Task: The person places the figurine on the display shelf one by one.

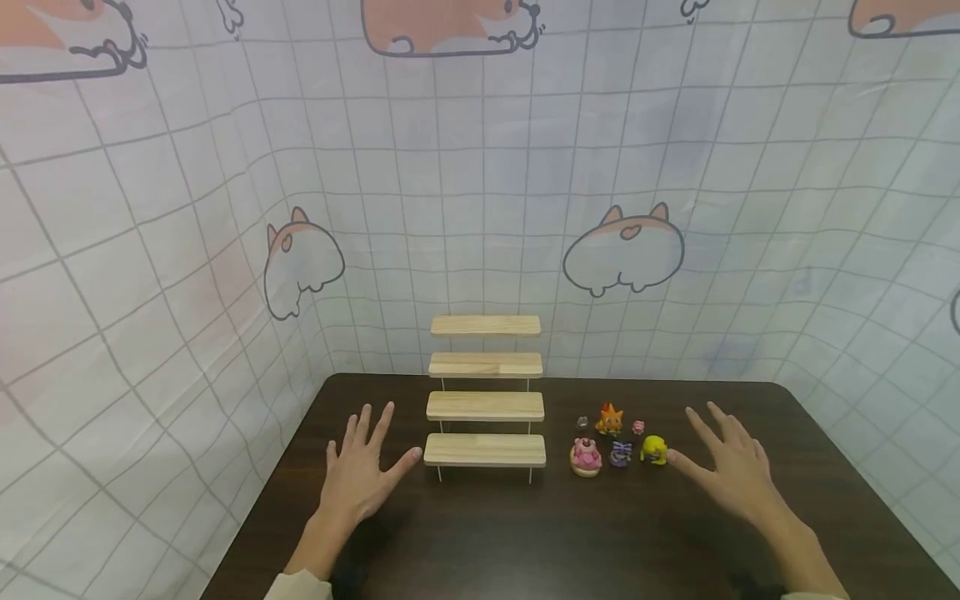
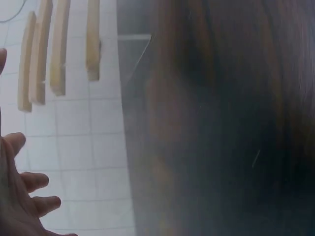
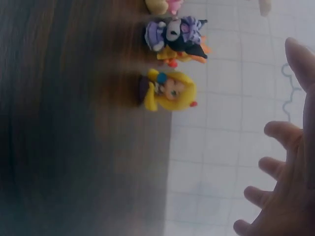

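My left hand hovers with spread fingers over the table, left of a wooden stepped rack with several pale shelves. My right hand is spread too, to the right of a group of small figurines. Nearest its thumb is a yellow-haired figurine. Beside that stands a purple and black figurine. A pink figurine on a round base sits closest to the rack. Behind are an orange figurine, a tiny pink one and a tiny grey one. Neither hand holds anything.
The dark wooden table carries the rack and figurines. A white grid-patterned cloth with cartoon dogs hangs behind the table and along both sides. Thin metal legs support the rack's front.
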Demonstrator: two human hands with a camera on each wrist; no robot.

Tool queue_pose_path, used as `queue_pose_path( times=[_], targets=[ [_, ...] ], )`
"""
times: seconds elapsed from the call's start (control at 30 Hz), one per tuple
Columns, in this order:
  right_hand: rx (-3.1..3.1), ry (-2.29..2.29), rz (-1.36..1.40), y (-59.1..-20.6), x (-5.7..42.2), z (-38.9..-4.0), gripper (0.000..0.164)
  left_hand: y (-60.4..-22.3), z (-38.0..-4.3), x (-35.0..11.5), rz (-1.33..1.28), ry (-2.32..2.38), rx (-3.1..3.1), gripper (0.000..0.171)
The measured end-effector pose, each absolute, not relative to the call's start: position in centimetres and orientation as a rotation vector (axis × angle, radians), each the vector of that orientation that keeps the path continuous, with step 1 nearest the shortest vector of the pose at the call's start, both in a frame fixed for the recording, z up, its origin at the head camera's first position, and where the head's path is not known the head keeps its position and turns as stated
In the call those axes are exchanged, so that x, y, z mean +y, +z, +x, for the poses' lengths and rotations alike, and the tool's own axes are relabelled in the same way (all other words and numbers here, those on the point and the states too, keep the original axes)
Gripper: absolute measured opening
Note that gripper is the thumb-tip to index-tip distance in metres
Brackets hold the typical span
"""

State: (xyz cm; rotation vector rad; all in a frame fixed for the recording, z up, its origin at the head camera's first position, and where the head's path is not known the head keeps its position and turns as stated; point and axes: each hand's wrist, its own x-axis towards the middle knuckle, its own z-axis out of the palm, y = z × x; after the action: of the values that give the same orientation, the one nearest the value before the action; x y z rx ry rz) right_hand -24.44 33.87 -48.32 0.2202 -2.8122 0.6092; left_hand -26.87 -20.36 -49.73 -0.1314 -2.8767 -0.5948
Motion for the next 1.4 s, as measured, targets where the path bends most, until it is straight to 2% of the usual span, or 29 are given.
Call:
queue_pose_path(
  times=[0.4,0.8,1.07,1.4],
  targets=[
    [-2.712,1.017,0.193,-50.4,32.9,-25.1,0.078,-52.4,-26.7,-17.3,-0.045,-1.039,-2.616,0.078],
    [-2.615,1.33,0.03,-52.1,32.3,-26.6,0.071,-54.4,-28.3,-15.6,0.09,-1.456,-2.338,0.059],
    [-2.547,1.446,-0.011,-53.0,32.0,-27.3,0.067,-55.3,-29.1,-14.9,0.199,-1.726,-2.216,0.053],
    [-2.502,1.588,-0.132,-54.1,31.7,-28.2,0.068,-56.1,-30.0,-14.4,0.202,-2.082,-2.012,0.044]
  ],
)
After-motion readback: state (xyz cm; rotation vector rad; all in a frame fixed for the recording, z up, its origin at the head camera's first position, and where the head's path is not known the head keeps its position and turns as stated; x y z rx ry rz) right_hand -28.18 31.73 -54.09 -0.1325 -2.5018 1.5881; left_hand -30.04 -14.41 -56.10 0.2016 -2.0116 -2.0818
